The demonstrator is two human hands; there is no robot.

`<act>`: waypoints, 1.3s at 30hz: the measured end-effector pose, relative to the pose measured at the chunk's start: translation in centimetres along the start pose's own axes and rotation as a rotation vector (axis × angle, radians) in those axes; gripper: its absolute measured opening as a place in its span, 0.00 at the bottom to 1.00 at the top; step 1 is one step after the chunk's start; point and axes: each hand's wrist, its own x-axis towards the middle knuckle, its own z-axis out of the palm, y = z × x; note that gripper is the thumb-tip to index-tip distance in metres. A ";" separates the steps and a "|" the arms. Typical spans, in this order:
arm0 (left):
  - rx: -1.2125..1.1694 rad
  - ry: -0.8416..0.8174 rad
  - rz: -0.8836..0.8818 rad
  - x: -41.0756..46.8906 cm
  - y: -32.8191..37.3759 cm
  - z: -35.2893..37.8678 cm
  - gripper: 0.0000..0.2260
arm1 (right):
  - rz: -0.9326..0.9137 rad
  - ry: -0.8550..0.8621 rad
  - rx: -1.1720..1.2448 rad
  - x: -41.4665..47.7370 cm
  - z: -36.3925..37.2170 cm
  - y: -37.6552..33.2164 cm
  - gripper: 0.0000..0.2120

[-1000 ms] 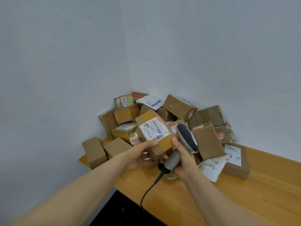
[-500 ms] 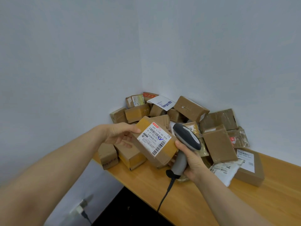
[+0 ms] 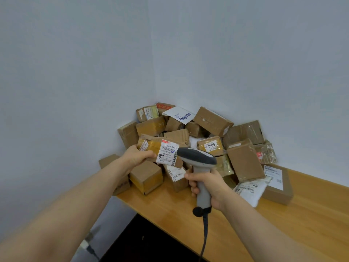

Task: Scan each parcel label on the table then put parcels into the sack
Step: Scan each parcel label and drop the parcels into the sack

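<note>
Levelled since the last frame, the parcel sits clamped in the left hand, its label just left of the scanner head, perhaps touching it. The right hand is wrapped round the scanner's handle, above the bench

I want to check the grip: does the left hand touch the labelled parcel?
Touching. The head view shows the left hand gripping the parcel at its left end, thumb lying on its front.
</note>
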 end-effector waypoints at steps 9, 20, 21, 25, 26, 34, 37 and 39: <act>0.037 0.024 -0.003 1.5 -0.6 -0.4 0.20 | 0.086 0.051 -0.014 0.1 -0.2 -0.3 0.10; 0.075 -0.006 -0.026 2.5 -0.9 -1.2 0.42 | 0.106 0.079 0.032 0.0 0.6 -0.3 0.09; 0.077 -0.006 -0.027 2.5 -0.9 -1.2 0.43 | 0.109 0.082 0.030 0.0 0.7 -0.3 0.09; 0.060 -0.016 -0.023 2.6 -0.8 -1.3 0.44 | 0.111 0.093 0.038 0.1 1.0 -0.1 0.10; 0.061 -0.018 -0.025 2.7 -0.8 -1.3 0.43 | 0.113 0.100 0.046 0.1 1.1 -0.1 0.09; 0.017 -0.042 -0.018 3.4 -1.1 -0.6 0.28 | 0.122 0.135 0.084 -0.1 1.3 0.1 0.10; -0.017 -0.090 -0.029 3.6 -1.0 0.6 0.25 | 0.113 0.156 0.135 -0.7 0.9 0.4 0.08; -0.024 -0.123 -0.041 3.6 -1.0 2.1 0.24 | 0.090 0.189 0.184 -1.4 0.1 0.7 0.06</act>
